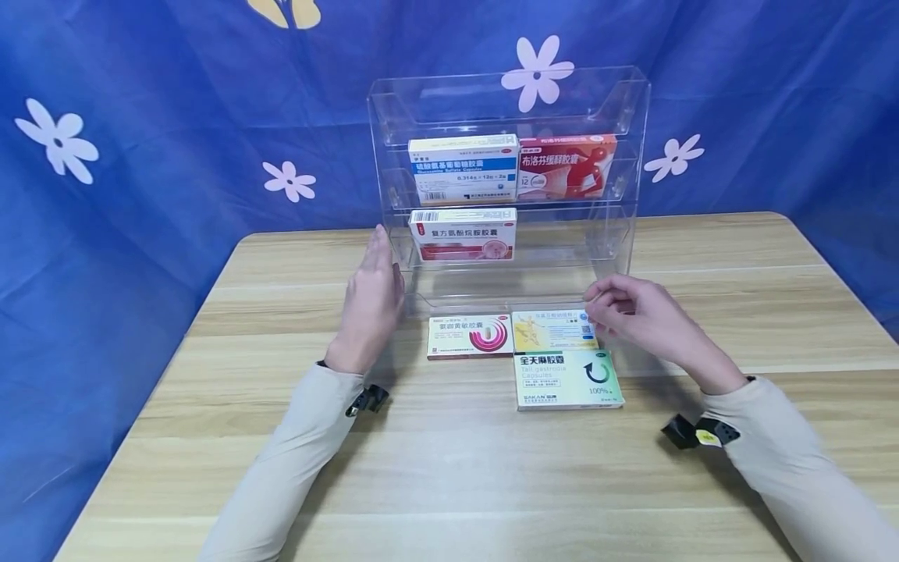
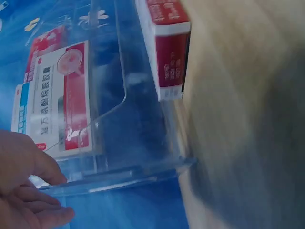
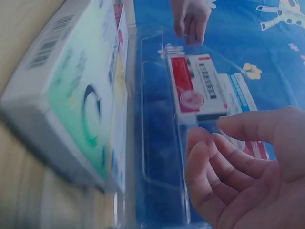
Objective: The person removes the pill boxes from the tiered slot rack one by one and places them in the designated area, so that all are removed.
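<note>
A clear tiered rack (image 1: 558, 238) is set upright on a wooden table (image 1: 449, 484). On one of its tiers a blue-and-white box (image 1: 463, 169) and a red box (image 1: 567, 168) are stood side by side; on the tier below, a white-and-red box (image 1: 463, 236) is placed. The shelving appears about half done: left lying in front of the rack are a pink-swirl box (image 1: 470, 336), a yellow-and-white box (image 1: 551, 331) and, farthest from it, a green-and-white box (image 1: 567, 379). The rack's left side is touched by the left hand (image 1: 371, 304), fingers straight. By its lower right corner, the right hand (image 1: 639, 316) is held with fingers bent, thumb and forefinger narrowly spaced; whether the clear edge is pinched cannot be told. Behind the rack, a blue flowered curtain (image 1: 316, 94) is hung.
</note>
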`<state>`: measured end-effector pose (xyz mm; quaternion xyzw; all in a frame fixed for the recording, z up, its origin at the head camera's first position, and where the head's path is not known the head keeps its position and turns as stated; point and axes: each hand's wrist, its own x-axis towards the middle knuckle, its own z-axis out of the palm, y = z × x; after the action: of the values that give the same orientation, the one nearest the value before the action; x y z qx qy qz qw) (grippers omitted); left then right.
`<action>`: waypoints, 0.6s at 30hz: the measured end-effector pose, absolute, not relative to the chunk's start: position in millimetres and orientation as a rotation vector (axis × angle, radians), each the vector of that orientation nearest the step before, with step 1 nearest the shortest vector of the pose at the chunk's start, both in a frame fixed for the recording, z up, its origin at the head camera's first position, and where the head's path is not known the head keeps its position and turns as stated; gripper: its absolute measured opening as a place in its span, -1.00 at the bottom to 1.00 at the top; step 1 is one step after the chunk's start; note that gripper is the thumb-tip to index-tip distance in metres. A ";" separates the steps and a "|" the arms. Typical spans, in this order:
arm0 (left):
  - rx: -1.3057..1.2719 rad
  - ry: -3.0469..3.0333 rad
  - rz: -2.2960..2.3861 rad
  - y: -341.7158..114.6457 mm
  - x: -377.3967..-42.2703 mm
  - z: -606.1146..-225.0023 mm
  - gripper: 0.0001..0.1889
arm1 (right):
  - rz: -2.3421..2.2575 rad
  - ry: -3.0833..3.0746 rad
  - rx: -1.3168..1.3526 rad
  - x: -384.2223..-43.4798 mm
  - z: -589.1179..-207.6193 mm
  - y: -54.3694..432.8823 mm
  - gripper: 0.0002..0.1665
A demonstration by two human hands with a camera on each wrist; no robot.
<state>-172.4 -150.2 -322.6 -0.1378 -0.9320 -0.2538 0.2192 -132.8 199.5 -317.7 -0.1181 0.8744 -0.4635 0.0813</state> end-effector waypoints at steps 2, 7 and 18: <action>-0.358 -2.618 -0.645 -148.2 -172.1 -323.1 -0.34 | -1.410 2.632 -0.381 -136.8 -315.9 192.7 -0.72; -0.344 -2.692 -0.473 -143.2 -170.5 -325.9 -0.25 | -1.430 2.706 -0.437 -148.4 -310.6 172.6 -0.74; -0.326 -2.673 -0.135 -139.3 -172.5 -336.3 -0.38 | -1.590 2.814 -0.405 -183.7 -290.8 119.2 -0.51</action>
<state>-172.5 -139.3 -336.3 -0.1180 -0.9669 -0.0488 0.2208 -183.7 119.2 -290.8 -0.1242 0.8624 -0.4873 -0.0580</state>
